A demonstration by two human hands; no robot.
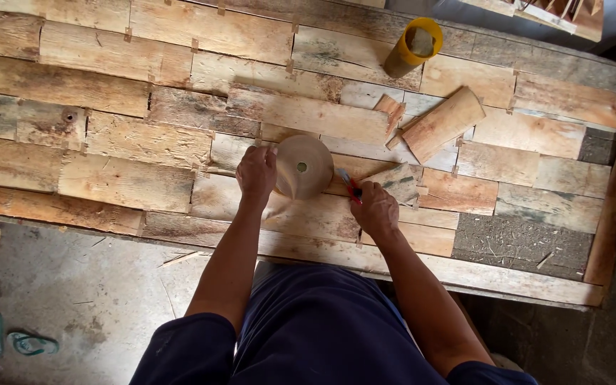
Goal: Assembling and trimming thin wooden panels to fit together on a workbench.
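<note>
Wood-plank panel (108,107) spans the bench. Tan tape roll (303,166) stands on it at centre, left hand (256,173) curled against its side. Right hand (374,209) just beside, fist pinching a red-handled brush (351,187).

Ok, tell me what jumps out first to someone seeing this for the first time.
The eye lands on the round tan disc at the centre of the patchwork plank panel, with the left hand against its side. Just right of it, the right hand holds a small red-handled tool. Further back, a yellow tube stands near the far edge, with a loose wood offcut lying below it.
</note>
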